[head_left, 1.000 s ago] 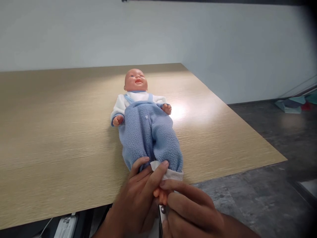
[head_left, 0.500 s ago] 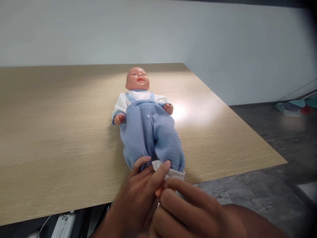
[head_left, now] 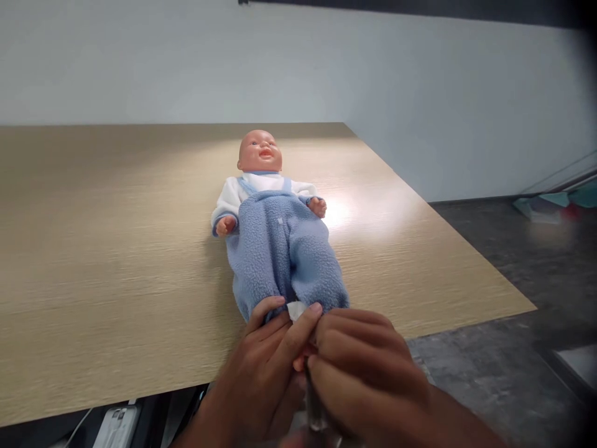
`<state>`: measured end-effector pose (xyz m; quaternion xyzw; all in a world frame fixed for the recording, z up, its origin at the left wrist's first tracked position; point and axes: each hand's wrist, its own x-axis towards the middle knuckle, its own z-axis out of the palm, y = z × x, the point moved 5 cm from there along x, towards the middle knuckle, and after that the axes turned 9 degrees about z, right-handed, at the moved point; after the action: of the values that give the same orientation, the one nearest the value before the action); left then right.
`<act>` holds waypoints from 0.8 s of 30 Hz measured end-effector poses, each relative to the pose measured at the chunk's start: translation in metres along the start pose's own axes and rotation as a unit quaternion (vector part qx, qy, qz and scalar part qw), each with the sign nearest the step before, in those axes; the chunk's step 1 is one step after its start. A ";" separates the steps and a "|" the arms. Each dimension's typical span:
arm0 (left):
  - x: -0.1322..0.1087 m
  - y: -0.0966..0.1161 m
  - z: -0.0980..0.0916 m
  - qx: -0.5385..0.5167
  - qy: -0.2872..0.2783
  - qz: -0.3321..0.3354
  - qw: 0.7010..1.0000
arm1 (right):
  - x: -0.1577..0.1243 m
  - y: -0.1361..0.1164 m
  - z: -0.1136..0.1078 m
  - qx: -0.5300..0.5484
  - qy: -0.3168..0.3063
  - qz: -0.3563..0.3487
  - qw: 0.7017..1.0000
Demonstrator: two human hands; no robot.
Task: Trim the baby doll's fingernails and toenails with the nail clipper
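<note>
A baby doll point(head_left: 273, 242) lies on its back, its feet toward me, dressed in blue fleece overalls and a white top. My left hand point(head_left: 265, 361) grips the lower leg end of the doll. Its thumb and index finger press beside a white cloth strip point(head_left: 296, 310) at the trouser hem. Curled tightly, my right hand point(head_left: 368, 367) lies against the hem at the doll's other side and covers most of that strip. What its fingers hold is hidden. Between the hands shows a bit of the orange-pink foot point(head_left: 299, 362); a dark, blurred shape is below it.
The doll rests near the front edge of a light wooden table point(head_left: 116, 249). Below that edge at left lie a white power strip point(head_left: 116, 426) and a cable. A grey wall point(head_left: 186, 62) stands behind; dark floor point(head_left: 476, 249) is at right.
My right hand has moved up over the hem, its fist now covering the white strip that showed there. The left hand keeps its grip, and the doll lies as before.
</note>
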<state>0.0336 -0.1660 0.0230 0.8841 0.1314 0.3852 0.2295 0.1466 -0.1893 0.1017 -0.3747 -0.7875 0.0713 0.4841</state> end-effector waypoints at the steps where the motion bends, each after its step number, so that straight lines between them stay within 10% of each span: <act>1: 0.001 0.000 -0.001 -0.007 0.002 -0.003 1.000 | -0.002 0.006 -0.003 0.027 0.039 0.057 0.997; 10: 0.004 -0.002 -0.002 -0.043 -0.030 -0.001 0.999 | -0.011 0.005 0.003 0.058 0.146 0.168 0.973; 24: 0.004 -0.002 -0.001 -0.033 -0.032 -0.031 0.998 | -0.004 0.000 0.012 0.029 0.112 0.189 0.975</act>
<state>0.0353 -0.1619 0.0251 0.8834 0.1387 0.3539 0.2739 0.1379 -0.1885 0.0929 -0.5086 -0.6407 0.1420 0.5573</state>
